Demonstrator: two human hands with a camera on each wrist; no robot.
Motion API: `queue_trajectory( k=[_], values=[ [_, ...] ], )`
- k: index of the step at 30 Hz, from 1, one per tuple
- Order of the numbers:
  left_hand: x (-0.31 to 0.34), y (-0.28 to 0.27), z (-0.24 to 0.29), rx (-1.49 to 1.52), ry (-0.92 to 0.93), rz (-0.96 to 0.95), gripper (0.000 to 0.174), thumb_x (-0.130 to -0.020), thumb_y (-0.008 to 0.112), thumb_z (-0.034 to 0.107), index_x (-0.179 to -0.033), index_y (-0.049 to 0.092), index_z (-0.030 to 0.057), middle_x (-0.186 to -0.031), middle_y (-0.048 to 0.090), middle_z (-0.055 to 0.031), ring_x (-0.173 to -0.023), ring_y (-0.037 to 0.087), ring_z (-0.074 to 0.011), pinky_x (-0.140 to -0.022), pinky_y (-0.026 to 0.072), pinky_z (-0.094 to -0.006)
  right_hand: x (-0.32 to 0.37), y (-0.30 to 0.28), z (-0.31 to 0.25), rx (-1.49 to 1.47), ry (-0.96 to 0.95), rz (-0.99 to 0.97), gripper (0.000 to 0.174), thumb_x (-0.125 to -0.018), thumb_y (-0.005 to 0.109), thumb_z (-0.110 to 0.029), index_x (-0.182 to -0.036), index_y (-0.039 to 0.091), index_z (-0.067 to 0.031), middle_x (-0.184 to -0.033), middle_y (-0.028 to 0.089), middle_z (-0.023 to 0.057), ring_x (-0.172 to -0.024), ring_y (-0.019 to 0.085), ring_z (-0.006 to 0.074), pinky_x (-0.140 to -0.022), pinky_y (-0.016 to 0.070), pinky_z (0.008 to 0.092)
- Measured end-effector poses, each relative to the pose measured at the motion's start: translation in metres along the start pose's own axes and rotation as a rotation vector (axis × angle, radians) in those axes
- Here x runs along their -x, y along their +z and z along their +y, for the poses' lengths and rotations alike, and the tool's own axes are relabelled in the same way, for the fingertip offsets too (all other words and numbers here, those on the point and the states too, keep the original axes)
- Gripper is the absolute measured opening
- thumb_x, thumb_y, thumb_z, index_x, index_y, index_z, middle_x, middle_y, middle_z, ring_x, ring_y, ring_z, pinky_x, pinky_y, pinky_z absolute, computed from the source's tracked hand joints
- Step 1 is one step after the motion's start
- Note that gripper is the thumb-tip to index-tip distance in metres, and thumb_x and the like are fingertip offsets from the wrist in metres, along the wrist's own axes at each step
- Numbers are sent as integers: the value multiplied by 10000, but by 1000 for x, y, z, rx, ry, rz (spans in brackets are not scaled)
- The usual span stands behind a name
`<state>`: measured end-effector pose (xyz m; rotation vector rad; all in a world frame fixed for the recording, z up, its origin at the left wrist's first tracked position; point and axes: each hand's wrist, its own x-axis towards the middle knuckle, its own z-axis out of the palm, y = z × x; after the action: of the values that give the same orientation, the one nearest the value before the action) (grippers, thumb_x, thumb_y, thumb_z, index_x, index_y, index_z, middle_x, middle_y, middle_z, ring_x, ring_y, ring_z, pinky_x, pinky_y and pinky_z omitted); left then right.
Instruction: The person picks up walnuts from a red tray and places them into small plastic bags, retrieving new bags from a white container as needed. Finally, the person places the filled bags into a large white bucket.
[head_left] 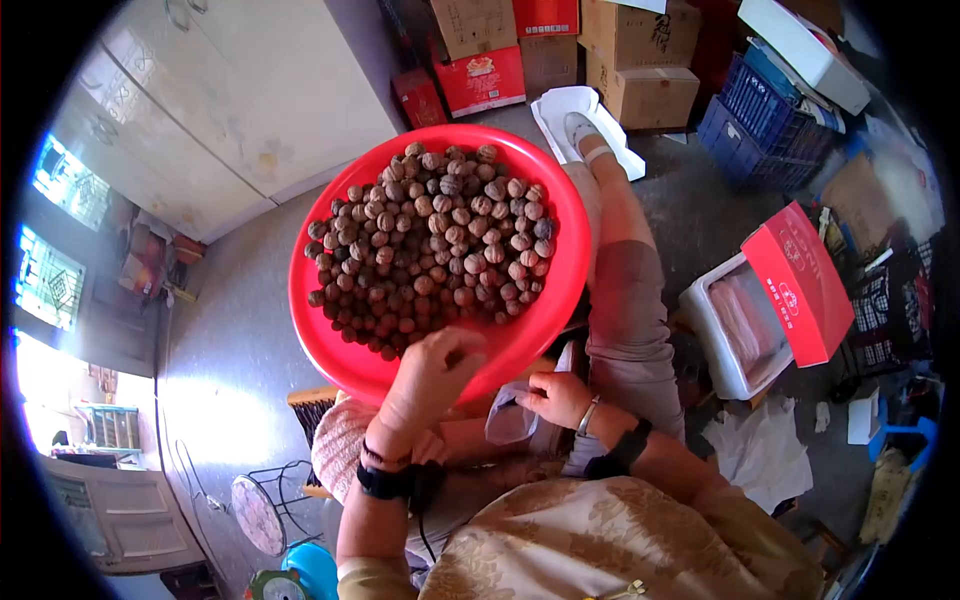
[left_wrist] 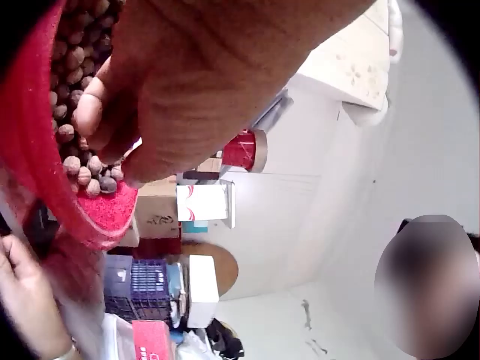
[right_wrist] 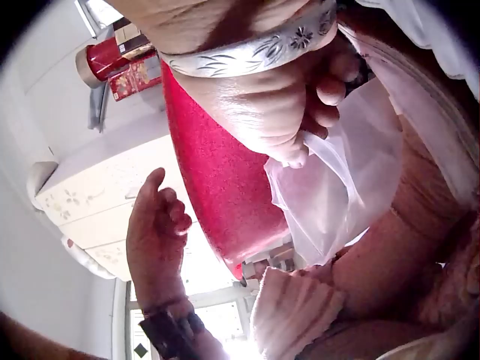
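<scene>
A large red basin (head_left: 572, 270) with many walnuts (head_left: 440, 225) in it lies before the person. Over its near rim hangs the left hand (head_left: 430, 375), fingers bent and thumb raised apart from them in the right wrist view. Its palm is hidden, so I cannot tell whether a walnut sits in it. Lower and to the right, the right hand (head_left: 560, 398) pinches the edge of a thin clear plastic bag (right_wrist: 330, 187) between thumb and fingers. The bag hangs limp by the basin's outer wall, above the person's legs.
An open white foam box with a red lid (head_left: 800, 285) stands on the floor at right, beside crumpled white paper (head_left: 765, 450). Cardboard boxes (head_left: 655, 95) and blue crates (head_left: 765, 125) are stacked behind. A round-topped stool (head_left: 258, 515) stands at lower left, near a white cabinet (head_left: 230, 90).
</scene>
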<state>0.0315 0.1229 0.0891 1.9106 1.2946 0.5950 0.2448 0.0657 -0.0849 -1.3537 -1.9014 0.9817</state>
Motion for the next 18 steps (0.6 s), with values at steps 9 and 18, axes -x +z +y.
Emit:
queue_trajectory(
  k=[9, 18],
  values=[
    [-110, 26, -63, -377, 221, 122, 347, -750, 717, 115, -1081, 623, 70, -1171, 556, -188, -1063, 562, -384, -893, 491, -443, -4, -6, -2, 21, 87, -46, 320, -819, 719, -329, -747, 607, -39, -712, 650, 153, -699, 653, 350, -629, 501, 440],
    [-146, 43, -78, -689, 161, -29, 417, -722, 730, 102, -1127, 629, 112, -1285, 463, -184, -1187, 496, -391, -926, 507, -448, -4, -4, 4, 47, 103, -82, 337, -833, 695, -350, -769, 602, -32, -720, 651, 159, -697, 650, 351, -640, 497, 442]
  ],
)
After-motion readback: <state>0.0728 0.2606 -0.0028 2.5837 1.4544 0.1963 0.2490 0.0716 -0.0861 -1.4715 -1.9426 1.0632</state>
